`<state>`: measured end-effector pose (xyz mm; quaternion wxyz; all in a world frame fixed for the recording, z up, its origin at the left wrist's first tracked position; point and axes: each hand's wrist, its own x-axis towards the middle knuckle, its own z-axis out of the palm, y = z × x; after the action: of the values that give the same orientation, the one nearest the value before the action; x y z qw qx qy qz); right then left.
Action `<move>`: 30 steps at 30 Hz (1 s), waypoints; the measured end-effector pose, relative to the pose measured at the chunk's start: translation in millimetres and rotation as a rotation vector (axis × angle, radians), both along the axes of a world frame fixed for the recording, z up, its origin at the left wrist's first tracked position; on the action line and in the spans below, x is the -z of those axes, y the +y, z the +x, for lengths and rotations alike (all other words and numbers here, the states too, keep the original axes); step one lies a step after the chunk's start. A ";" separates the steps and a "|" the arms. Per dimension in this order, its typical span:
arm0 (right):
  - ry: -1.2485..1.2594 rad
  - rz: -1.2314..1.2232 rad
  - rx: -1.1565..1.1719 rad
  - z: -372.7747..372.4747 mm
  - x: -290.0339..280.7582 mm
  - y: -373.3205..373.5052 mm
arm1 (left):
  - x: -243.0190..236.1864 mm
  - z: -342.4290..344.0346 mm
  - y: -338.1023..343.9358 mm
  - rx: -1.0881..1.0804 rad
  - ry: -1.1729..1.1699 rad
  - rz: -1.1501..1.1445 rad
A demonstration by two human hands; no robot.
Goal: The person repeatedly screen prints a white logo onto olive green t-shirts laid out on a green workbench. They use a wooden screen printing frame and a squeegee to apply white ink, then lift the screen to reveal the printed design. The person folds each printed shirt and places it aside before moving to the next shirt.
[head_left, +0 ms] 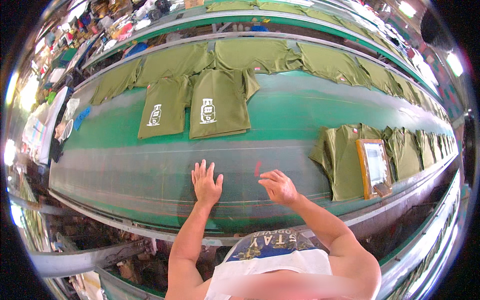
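My left hand (205,182) rests palm down on the long green and grey printing table (130,165), fingers spread. To its right, my right hand (280,189) is over the table with loosely bent, slightly separated fingers and nothing visible in them. Beyond my hands lie two folded olive T-shirts with white cylinder-shaped prints (162,95) (220,92). More olive shirts (345,160) lie in a row at the right, with a wood-framed screen (375,165) resting on the nearest ones.
A row of olive shirts (250,54) lines the table's far edge, with parallel tables (315,30) behind. Cloth pieces and clutter (80,117) sit at the left end. Metal rails (85,260) run along the near side.
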<state>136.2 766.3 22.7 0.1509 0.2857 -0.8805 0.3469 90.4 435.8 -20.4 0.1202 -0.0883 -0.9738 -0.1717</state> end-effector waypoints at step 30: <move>0.045 -0.197 0.038 250.9 -80.0 282.1 | -76.3 186.4 370.9 0.375 -0.026 0.713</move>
<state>387.1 1048.5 102.7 0.2045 0.2604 -0.8439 0.4222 276.9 806.8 55.9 0.0974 -0.2148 -0.8217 -0.5189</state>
